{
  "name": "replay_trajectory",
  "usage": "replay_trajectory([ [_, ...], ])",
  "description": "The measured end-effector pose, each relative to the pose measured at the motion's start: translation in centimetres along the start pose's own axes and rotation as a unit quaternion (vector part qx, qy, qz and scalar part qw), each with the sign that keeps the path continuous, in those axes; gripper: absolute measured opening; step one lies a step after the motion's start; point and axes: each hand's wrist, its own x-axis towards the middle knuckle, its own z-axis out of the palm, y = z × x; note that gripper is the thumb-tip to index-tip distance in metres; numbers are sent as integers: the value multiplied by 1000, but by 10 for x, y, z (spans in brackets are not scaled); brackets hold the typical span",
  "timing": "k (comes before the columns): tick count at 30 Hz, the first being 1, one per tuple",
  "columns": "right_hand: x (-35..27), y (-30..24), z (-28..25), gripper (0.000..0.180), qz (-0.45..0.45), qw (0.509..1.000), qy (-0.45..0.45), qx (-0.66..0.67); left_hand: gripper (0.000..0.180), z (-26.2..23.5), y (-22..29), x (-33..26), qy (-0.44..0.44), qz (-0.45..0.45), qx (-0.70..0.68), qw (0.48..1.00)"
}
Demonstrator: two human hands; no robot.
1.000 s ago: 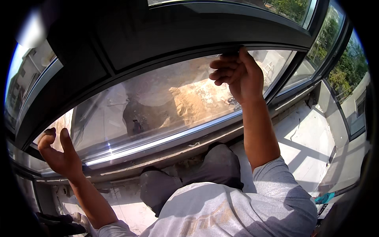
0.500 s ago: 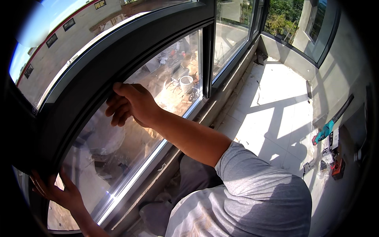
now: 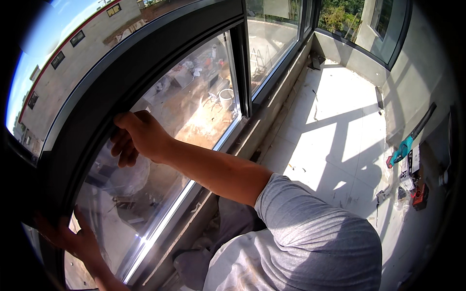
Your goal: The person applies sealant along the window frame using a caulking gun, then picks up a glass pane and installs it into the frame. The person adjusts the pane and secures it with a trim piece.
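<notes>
A dark window frame [image 3: 160, 53] with a clear glass pane [image 3: 160, 189] fills the left half of the view. My right hand [image 3: 143, 138] is at the inner edge of its curving dark rail, thumb pressed to the seam where rail meets glass. Its other fingers curl loosely below the thumb, with nothing visible in them. Lower left, my left hand [image 3: 80, 242] lies across the frame's dark side member, fingers stretched and thumb apart along the glass side. Shadow darkens those fingertips.
A low sill [image 3: 194, 213] runs beneath the window, beside my knees. On the sunlit tiled floor [image 3: 330, 131], to the right, lie a teal and black power tool [image 3: 403, 150], a printed box [image 3: 411, 165] and a red-orange item [image 3: 420, 196] along the wall.
My right hand has slid down and left along the frame's seam, thumb still against it. The left hand stays at the side member. The whole view has shifted slightly.
</notes>
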Motion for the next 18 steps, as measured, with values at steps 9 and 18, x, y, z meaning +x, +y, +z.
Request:
replay_trajectory([
  [9, 5, -6, -16, 49, 36, 998, -57, 4, 21, 34, 75, 76, -8, 103, -20, 994],
  [18, 5, -74, -120, 51, -104, 976, 193, 1, 20, 31, 76, 79, -28, 87, -16, 996],
])
